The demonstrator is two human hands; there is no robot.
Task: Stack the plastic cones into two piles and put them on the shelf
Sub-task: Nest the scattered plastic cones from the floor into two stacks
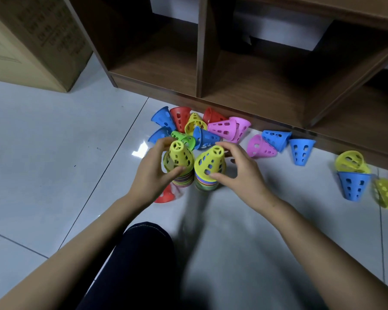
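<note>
Pale, glossy floor tiles (43,135) with thin dark grout lines fill the lower frame, and a bright patch of glare (140,151) shows near the centre. A dark wood-grain shelf unit (202,63) with open compartments stands on the floor across the upper centre and right. A white wall (175,7) shows through gaps in its back. A brown cardboard box (31,41) with printed lettering sits at upper left, beside the unit.

The left pile (182,179) and right pile (205,184) show rainbow-striped rims, each topped by a yellow cone pierced with holes. The loose cones (222,128) on the pale grey tiled floor (54,142) are blue, red, pink, green and yellow. The shelf (255,86) is dark brown woodgrain, the box (31,41) tan
</note>
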